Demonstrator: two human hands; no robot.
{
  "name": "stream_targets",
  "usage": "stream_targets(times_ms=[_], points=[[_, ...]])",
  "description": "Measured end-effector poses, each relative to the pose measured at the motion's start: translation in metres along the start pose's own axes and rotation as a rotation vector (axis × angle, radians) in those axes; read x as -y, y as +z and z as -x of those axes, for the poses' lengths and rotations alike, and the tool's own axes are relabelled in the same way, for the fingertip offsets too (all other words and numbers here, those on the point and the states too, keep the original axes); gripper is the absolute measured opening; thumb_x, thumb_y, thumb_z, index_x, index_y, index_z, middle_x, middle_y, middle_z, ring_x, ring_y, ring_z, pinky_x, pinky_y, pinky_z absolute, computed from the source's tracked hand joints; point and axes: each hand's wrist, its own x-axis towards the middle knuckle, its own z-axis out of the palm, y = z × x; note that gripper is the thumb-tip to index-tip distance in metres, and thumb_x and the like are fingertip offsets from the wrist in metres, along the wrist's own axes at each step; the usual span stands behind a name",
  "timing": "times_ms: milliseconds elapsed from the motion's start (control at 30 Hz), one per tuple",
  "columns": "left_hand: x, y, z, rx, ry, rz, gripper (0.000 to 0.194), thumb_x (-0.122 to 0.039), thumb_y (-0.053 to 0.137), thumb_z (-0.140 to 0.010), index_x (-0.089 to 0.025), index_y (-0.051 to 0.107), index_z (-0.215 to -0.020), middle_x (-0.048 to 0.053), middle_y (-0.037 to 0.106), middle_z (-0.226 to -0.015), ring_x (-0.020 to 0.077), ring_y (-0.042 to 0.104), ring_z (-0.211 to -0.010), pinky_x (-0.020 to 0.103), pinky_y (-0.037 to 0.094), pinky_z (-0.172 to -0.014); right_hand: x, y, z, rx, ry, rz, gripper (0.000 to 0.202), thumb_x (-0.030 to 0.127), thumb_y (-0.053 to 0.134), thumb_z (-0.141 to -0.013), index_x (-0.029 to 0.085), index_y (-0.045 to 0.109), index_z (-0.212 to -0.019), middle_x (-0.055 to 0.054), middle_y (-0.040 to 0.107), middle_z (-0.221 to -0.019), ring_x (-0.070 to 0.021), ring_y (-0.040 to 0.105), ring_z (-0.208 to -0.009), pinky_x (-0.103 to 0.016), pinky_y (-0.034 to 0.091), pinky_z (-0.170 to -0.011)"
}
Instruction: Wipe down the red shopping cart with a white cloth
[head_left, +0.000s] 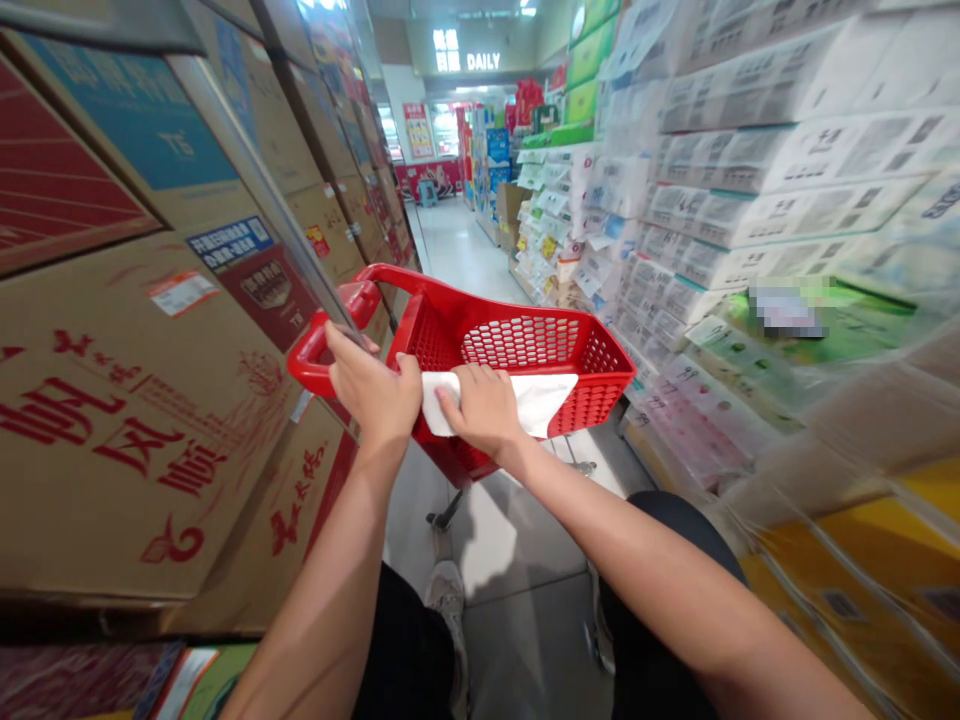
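Hands [484, 402] at cart [487, 312], "DAILY" sign [483, 61] beyond

One head-worn view, tilted down the aisle
The camera sits at the person's head, facing forward and down over both forearms [330, 570]; the red cart [517, 340] is close ahead near the centre, the DAILY sign [483, 61] far off at the top, stacked cartons [82, 400] near on the left, shoes [447, 590] at the bottom.

It is a shop — cartons [112, 400] with price labels [182, 293] beside the left hand [375, 390], wrapped packs [817, 150] beyond the right hand [487, 405], a red shopping cart [600, 384] under both.
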Motion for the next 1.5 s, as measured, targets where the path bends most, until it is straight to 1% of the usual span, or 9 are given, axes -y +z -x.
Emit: stream_targets(times_ms=[100, 200, 533, 667, 800, 1033, 1133, 1267, 1500], points=[[-0.006, 0.000, 0.005, 0.013, -0.007, -0.002, 0.088, -0.021, 0.057, -0.072, -0.004, 0.023, -0.152, 0.017, 0.062, -0.114, 0.0338, 0.059, -0.114, 0.050, 0.038, -0.110, 0.017, 0.000, -0.007, -0.005, -0.039, -0.061, 0.038, 0.047, 0.039, -0.104, 0.018, 0.061, -0.115, -0.012, 0.069, -0.111, -0.0270, 0.058, -0.104, -0.038, 0.035, -0.090], [-0.003, 0.002, 0.004, 0.027, -0.001, -0.005, 0.088, -0.021, 0.056, -0.074, -0.004, 0.022, -0.153, 0.019, 0.062, -0.118, 0.0349, 0.058, -0.116, 0.051, 0.036, -0.111, 0.008, -0.004, -0.007, 0.032, -0.077, -0.058, 0.041, 0.047, 0.034, -0.105, 0.018, 0.060, -0.118, -0.012, 0.070, -0.112, -0.0262, 0.060, -0.104, -0.037, 0.036, -0.089], [0.031, 0.013, -0.026, 0.004, -0.018, 0.040, 0.083, -0.018, 0.054, -0.073, -0.010, 0.026, -0.151, 0.014, 0.065, -0.111, 0.0318, 0.062, -0.110, 0.048, 0.043, -0.104, -0.118, -0.030, 0.017, 0.246, 0.178, 0.285, 0.055, 0.052, 0.028, -0.105, 0.017, 0.069, -0.097, -0.014, 0.075, -0.097, -0.0270, 0.067, -0.092, -0.036, 0.035, -0.082], [0.032, 0.013, -0.026, -0.012, -0.008, 0.045, 0.077, -0.020, 0.052, -0.079, -0.008, 0.025, -0.150, 0.012, 0.063, -0.112, 0.0304, 0.062, -0.113, 0.050, 0.041, -0.104, -0.147, -0.037, 0.025, 0.241, 0.258, 0.329, 0.058, 0.052, 0.027, -0.105, 0.016, 0.072, -0.094, -0.015, 0.075, -0.095, -0.0273, 0.067, -0.093, -0.035, 0.035, -0.081], [0.016, 0.011, -0.017, -0.043, -0.040, 0.031, 0.081, -0.017, 0.053, -0.077, -0.006, 0.022, -0.151, 0.014, 0.061, -0.114, 0.0316, 0.060, -0.111, 0.052, 0.039, -0.107, -0.125, -0.028, 0.020, 0.180, 0.249, 0.285, 0.057, 0.052, 0.028, -0.105, 0.016, 0.071, -0.094, -0.015, 0.075, -0.097, -0.0270, 0.067, -0.094, -0.036, 0.034, -0.085], [-0.020, 0.007, 0.006, -0.011, -0.058, 0.008, 0.089, -0.019, 0.057, -0.071, -0.002, 0.023, -0.152, 0.018, 0.062, -0.114, 0.0353, 0.059, -0.113, 0.052, 0.038, -0.108, -0.015, -0.005, -0.002, 0.018, 0.050, 0.039, 0.045, 0.046, 0.029, -0.107, 0.018, 0.064, -0.102, -0.012, 0.072, -0.103, -0.0248, 0.063, -0.097, -0.036, 0.033, -0.086], [-0.022, 0.008, 0.008, 0.001, -0.051, 0.003, 0.089, -0.019, 0.057, -0.072, -0.002, 0.023, -0.152, 0.018, 0.063, -0.114, 0.0357, 0.059, -0.113, 0.051, 0.039, -0.107, 0.004, -0.005, -0.006, -0.004, 0.013, 0.010, 0.043, 0.046, 0.029, -0.107, 0.019, 0.062, -0.101, -0.011, 0.071, -0.102, -0.0244, 0.062, -0.095, -0.036, 0.033, -0.084], [-0.012, 0.009, 0.003, 0.016, -0.014, 0.015, 0.083, -0.021, 0.054, -0.078, -0.004, 0.025, -0.153, 0.017, 0.064, -0.115, 0.0347, 0.060, -0.115, 0.049, 0.039, -0.107, -0.012, -0.008, -0.003, 0.051, -0.057, 0.038, 0.044, 0.049, 0.028, -0.107, 0.019, 0.060, -0.103, -0.009, 0.071, -0.101, -0.0236, 0.063, -0.094, -0.034, 0.033, -0.081], [0.013, 0.014, -0.015, 0.013, 0.003, 0.043, 0.077, -0.021, 0.052, -0.081, -0.008, 0.026, -0.152, 0.014, 0.065, -0.111, 0.0311, 0.062, -0.110, 0.046, 0.042, -0.106, -0.085, -0.022, 0.022, 0.153, 0.017, 0.226, 0.045, 0.052, 0.031, -0.105, 0.018, 0.060, -0.102, -0.010, 0.072, -0.098, -0.0246, 0.063, -0.090, -0.034, 0.031, -0.080]])
